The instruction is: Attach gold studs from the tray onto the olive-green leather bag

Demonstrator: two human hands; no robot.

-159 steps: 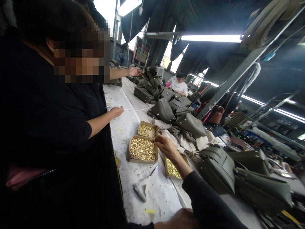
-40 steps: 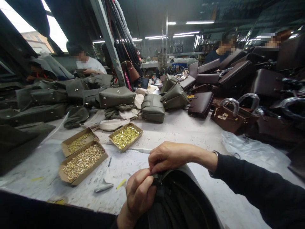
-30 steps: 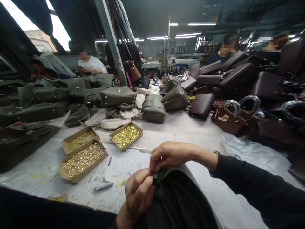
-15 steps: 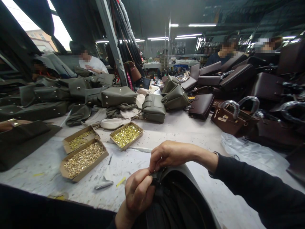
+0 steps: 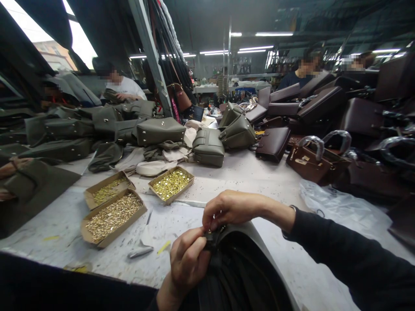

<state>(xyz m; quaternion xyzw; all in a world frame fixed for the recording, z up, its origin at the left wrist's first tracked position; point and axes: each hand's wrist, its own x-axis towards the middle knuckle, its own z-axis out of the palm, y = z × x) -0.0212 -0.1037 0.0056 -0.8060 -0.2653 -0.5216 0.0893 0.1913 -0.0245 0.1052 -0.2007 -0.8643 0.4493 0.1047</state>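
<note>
A dark bag (image 5: 249,272) lies open in front of me at the table's near edge, its dark lining showing. My left hand (image 5: 189,257) is closed on the edge of this bag, thumb and fingers pressed together near a small dark tab (image 5: 212,239). Just above, my right hand (image 5: 228,209) has its fingertips pinched over the same spot. A tiny gold-coloured metal piece (image 5: 210,231) shows below those fingertips; its exact kind is too small to tell. Both hands nearly touch each other.
Left on the table stand cardboard trays of small gold hardware (image 5: 113,216), (image 5: 171,185) and a metal tool (image 5: 140,250). Olive bags (image 5: 162,131) pile up behind, brown bags (image 5: 301,162) and clear plastic (image 5: 343,211) to the right. A co-worker's hand (image 5: 13,168) holds olive material at far left.
My hands stay almost in place, with the right fingertips slightly shifted and the gold piece now more visible. At far left the co-worker's olive piece has been lifted and turned.
</note>
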